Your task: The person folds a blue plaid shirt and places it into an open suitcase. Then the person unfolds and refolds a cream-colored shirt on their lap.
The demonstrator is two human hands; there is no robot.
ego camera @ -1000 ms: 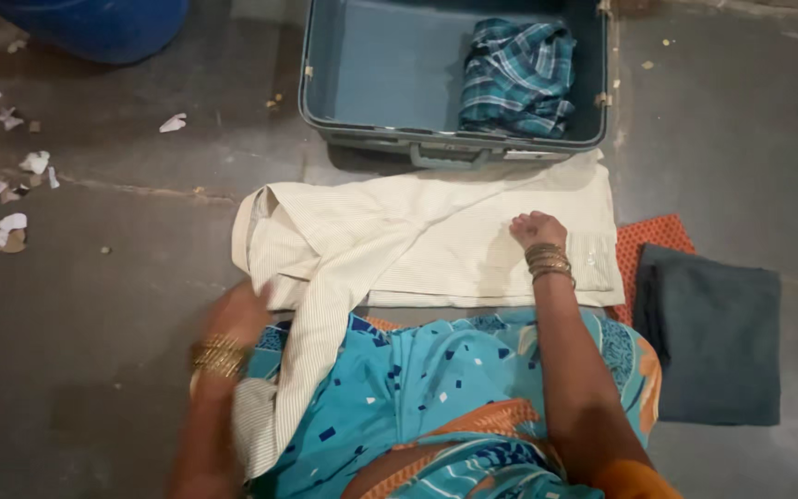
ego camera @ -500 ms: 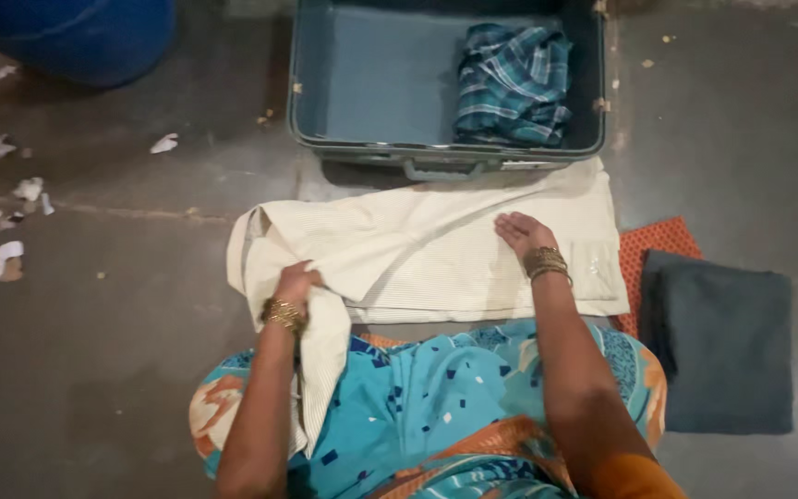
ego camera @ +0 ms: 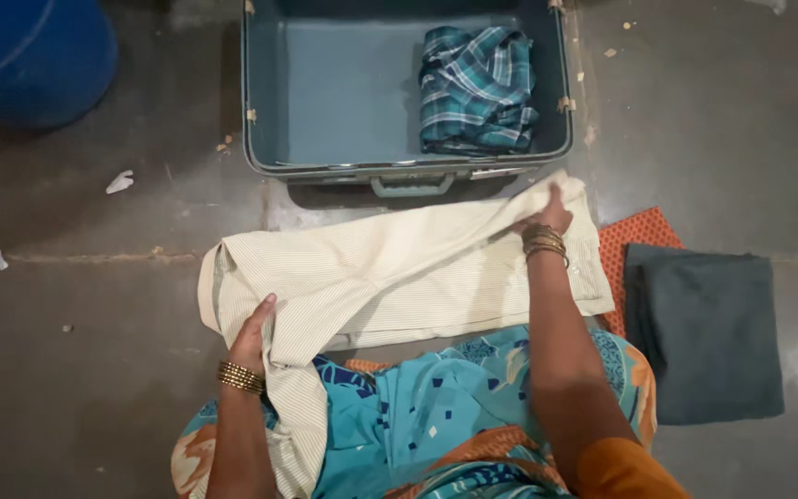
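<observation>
Nearest the camera, the person's lap in a turquoise patterned sari [ego camera: 436,416] fills the lower middle of the view, and one striped sleeve of the cream shirt [ego camera: 399,273] trails down over it. The left hand [ego camera: 253,325] lies on the shirt's left end, near the collar fold, palm down with fingers together and flat on the cloth; whether the thumb pinches fabric beneath cannot be told. The shirt lies on the floor [ego camera: 94,370] with its long axis running left to right, directly ahead of the knees, so both hands reach it at opposite ends. The right hand [ego camera: 547,214] is at the far right corner of the shirt, fingers closed on a raised fold of the cloth, which is lifted slightly off the floor there. Just right of the shirt, a folded dark grey cloth [ego camera: 704,333] rests partly on an orange patterned cloth [ego camera: 634,240]. Beyond the shirt's far edge, close but apart, stands an open grey suitcase [ego camera: 265,111] with a folded teal plaid garment [ego camera: 475,88] in its right half. The floor is bare grey concrete, with scraps of white paper [ego camera: 120,181] toward the left edge and a blue drum [ego camera: 30,55] at the far left corner
</observation>
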